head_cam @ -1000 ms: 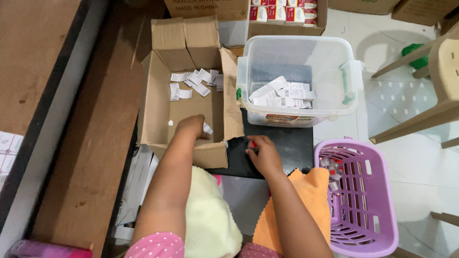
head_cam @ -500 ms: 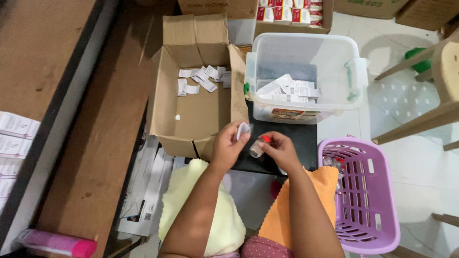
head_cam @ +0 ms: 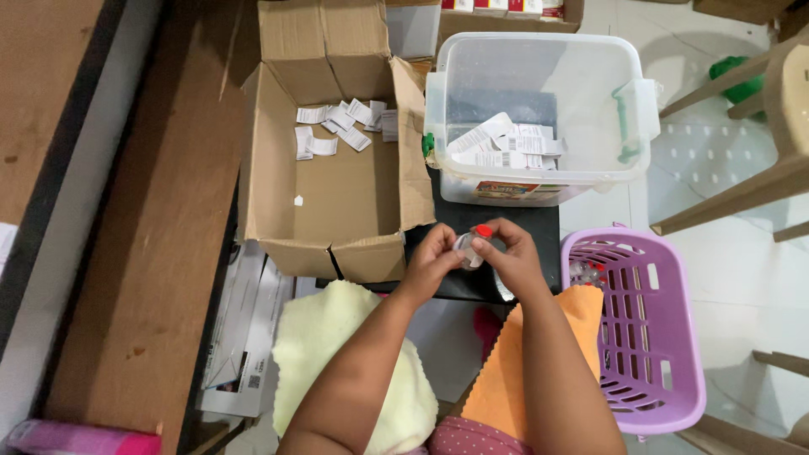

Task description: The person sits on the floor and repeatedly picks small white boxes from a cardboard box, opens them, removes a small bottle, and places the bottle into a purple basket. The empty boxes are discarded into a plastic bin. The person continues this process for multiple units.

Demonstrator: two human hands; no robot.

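Head view: both hands (head_cam: 474, 257) clamped on small vial (head_cam: 468, 246); cardboard box (head_cam: 337, 194) left; purple basket (head_cam: 645, 329) right.

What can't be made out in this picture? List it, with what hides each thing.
- Small vial, head view: mostly covered by the left hand and right hand; its contents can't be told.
- Purple basket: contents half hidden behind its slats.
- Paper slips in the cardboard box: print too small.
- Pink thing: cut off by the bottom edge.

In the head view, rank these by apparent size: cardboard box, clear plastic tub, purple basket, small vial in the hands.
1. cardboard box
2. clear plastic tub and purple basket: look alike, so unranked
3. small vial
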